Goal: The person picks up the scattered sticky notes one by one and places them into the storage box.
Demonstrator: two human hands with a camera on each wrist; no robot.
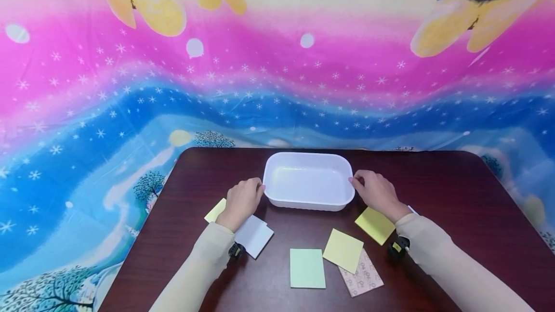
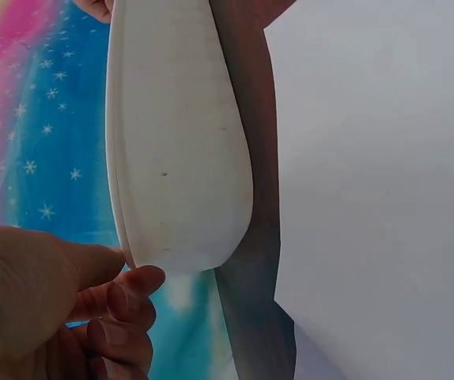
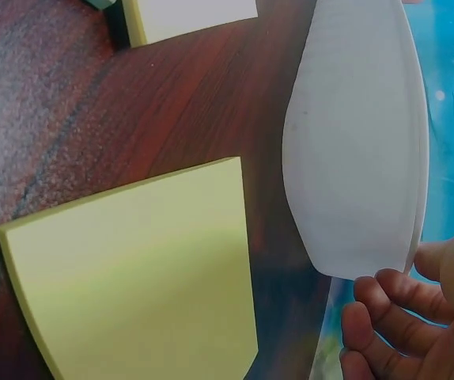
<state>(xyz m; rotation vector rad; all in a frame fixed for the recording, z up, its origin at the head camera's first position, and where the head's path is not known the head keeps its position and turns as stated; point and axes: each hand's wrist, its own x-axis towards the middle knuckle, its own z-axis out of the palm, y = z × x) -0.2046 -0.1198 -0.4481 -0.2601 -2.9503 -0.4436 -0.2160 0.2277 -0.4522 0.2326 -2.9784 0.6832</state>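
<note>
Your dark table [image 1: 208,167] is carrying or just underlying the white tray [image 1: 309,205] near its far edge — can't tell if they're touching. Your left hand [image 1: 241,201] and right hand [image 1: 378,190] are pinching its opposite short ends, thumbs and fingertips closed down to the rim. Closer to you, a white pad [image 1: 253,236], a yellow pad [image 1: 375,226] and a green pad [image 1: 307,268] are lying about — plus a pale yellow pad [image 1: 344,249] overlapping a patterned pink pad [image 1: 363,276].

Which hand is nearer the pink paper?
The right hand: it pinches the right end of the tub, beyond the pink paper. The left hand pinches the tub's left end, farther off to the left.
</note>
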